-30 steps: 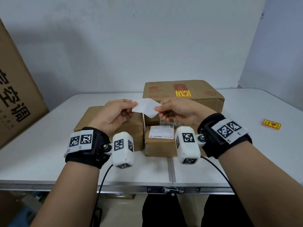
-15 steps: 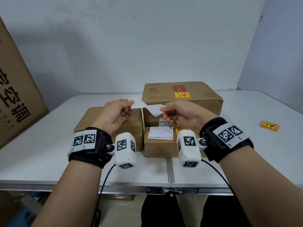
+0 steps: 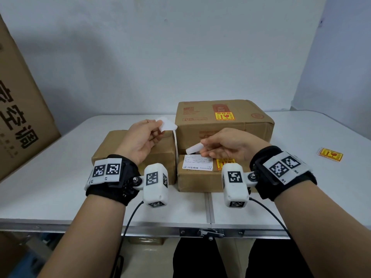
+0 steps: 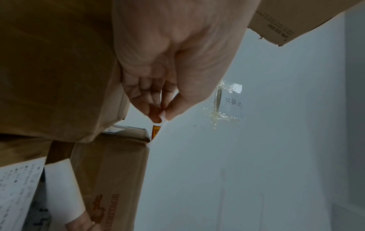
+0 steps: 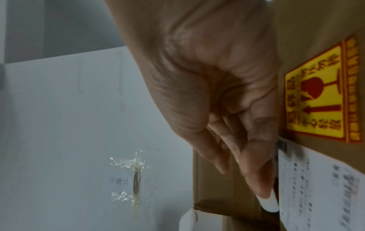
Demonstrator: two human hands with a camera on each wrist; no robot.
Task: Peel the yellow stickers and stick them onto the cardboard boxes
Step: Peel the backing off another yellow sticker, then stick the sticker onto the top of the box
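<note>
head view shows the back box (image 3: pixel 222 117) and front box (image 3: pixel 200 175) already stickered; the left box (image 3: pixel 112 145) looks bare. left hand (image 3: pixel 140 139) pinches the peeled sticker (image 3: pixel 166 124), right hand (image 3: pixel 224 147) pinches the backing (image 3: pixel 193 148). a spare sticker (image 3: pixel 330 154) lies on the table (image 3: pixel 60 177).

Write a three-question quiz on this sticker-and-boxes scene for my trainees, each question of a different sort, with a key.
1. True or false: the right hand holds nothing.
2. Where does the loose yellow sticker lie? A) on the table, right of the boxes; B) on the left box; C) in the left hand.
3. Fill in: of the three boxes in front of the person, ___ show a yellow sticker on top.

Key: 1 false, it pinches a white slip; 2 A; 3 two, the back box and the front box.
</note>
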